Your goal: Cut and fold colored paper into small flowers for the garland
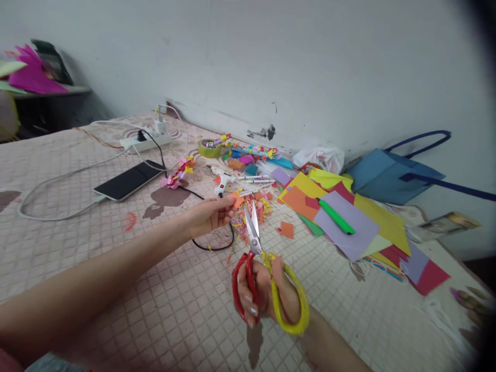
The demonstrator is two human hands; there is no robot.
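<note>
My right hand is wrapped through the handles of a pair of scissors, one handle red and the other yellow. The blades are parted and point up and away from me. Between the thumb and fingers of my left hand is a small orange paper piece, held just left of the blade tips, apart from them. Below and behind it lies a heap of thin coloured paper shreds. Another orange paper square rests on the cloth to the right of the blades.
Left of my hands are a phone on a cable and a power strip. A white glue gun lies beyond. Coloured paper sheets with a green cutter spread rightward, near a blue bag against the wall.
</note>
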